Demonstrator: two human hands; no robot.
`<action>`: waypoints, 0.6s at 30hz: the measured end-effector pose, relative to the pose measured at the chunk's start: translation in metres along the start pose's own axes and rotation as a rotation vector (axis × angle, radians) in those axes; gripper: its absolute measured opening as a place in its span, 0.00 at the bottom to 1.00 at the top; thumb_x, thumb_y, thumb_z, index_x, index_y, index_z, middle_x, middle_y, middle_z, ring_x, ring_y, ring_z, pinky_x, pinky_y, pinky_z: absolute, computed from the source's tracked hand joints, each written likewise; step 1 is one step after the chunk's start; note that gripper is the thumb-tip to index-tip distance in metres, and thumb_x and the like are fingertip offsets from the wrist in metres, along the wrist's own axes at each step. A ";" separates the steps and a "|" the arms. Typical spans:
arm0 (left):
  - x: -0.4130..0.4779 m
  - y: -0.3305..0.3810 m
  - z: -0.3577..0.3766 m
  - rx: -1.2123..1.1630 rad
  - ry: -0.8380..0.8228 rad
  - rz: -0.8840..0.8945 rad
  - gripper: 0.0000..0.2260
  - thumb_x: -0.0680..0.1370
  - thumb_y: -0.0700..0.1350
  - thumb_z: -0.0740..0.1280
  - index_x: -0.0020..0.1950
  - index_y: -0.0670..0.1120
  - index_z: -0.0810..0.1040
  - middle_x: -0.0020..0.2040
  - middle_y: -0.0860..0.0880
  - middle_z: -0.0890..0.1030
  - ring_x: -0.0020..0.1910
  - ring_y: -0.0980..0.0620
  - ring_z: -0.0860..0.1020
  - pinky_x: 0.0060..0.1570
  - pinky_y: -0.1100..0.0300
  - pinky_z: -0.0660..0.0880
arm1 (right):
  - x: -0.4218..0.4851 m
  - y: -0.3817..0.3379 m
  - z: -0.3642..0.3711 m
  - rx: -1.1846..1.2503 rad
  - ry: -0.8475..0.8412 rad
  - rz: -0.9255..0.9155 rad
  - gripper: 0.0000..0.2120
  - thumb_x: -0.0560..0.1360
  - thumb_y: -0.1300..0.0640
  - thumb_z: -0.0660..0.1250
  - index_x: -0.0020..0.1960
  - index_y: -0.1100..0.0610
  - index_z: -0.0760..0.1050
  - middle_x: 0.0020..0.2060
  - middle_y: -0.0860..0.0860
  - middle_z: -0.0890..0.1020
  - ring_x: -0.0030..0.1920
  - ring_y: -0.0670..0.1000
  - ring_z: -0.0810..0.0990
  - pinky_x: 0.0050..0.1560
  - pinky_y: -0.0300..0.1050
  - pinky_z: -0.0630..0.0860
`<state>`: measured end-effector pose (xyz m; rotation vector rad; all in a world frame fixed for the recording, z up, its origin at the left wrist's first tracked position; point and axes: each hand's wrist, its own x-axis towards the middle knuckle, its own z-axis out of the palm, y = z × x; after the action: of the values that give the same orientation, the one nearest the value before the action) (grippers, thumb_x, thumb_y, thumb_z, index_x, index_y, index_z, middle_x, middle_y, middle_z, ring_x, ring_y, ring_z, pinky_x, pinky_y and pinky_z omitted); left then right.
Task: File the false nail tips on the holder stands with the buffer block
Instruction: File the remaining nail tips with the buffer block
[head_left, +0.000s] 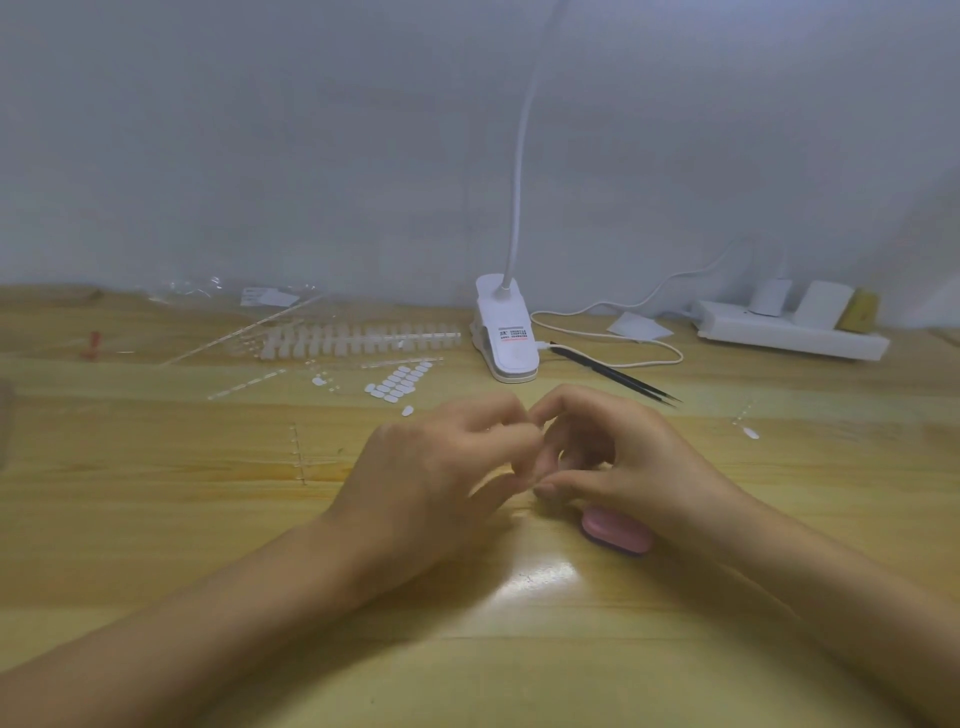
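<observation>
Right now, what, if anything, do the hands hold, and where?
Cannot be told: the left hand and right hand meet fingertip to fingertip, hiding anything between. The pink buffer block sits under the right hand.

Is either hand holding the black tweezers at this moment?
No, the black tweezers lie on the table beyond the right hand, untouched.

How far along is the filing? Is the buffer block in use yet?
Done: nothing shows as filed. In hand: the left hand and right hand meet fingertip to fingertip, anything between them too blurred to name; the pink buffer block lies on the table under the right wrist, ungripped. Left: the row of nail tips beside the clip lamp, no hand on it.
</observation>
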<state>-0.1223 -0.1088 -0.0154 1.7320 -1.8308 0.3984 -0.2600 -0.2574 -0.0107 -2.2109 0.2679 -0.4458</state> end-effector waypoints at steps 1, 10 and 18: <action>0.001 -0.001 0.000 -0.153 0.009 -0.128 0.07 0.77 0.46 0.70 0.42 0.53 0.73 0.44 0.61 0.76 0.35 0.63 0.69 0.32 0.60 0.67 | -0.002 -0.002 0.000 -0.052 0.033 -0.068 0.19 0.68 0.71 0.75 0.52 0.52 0.78 0.38 0.49 0.84 0.38 0.50 0.83 0.42 0.39 0.78; 0.002 0.001 -0.003 -0.985 -0.062 -0.832 0.10 0.75 0.44 0.73 0.36 0.47 0.75 0.32 0.53 0.75 0.24 0.58 0.69 0.21 0.70 0.63 | -0.004 -0.008 -0.005 -0.124 0.074 -0.270 0.15 0.68 0.69 0.77 0.47 0.54 0.78 0.38 0.46 0.82 0.41 0.48 0.81 0.46 0.37 0.76; 0.005 -0.002 -0.001 -0.935 -0.102 -0.909 0.10 0.77 0.40 0.69 0.38 0.45 0.72 0.23 0.58 0.71 0.19 0.59 0.66 0.20 0.69 0.59 | -0.005 -0.003 -0.004 -0.271 0.041 -0.416 0.11 0.68 0.69 0.78 0.45 0.59 0.79 0.39 0.44 0.81 0.40 0.43 0.78 0.47 0.32 0.73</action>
<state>-0.1204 -0.1123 -0.0117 1.6292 -0.8287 -0.7920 -0.2662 -0.2564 -0.0073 -2.5316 -0.1242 -0.7151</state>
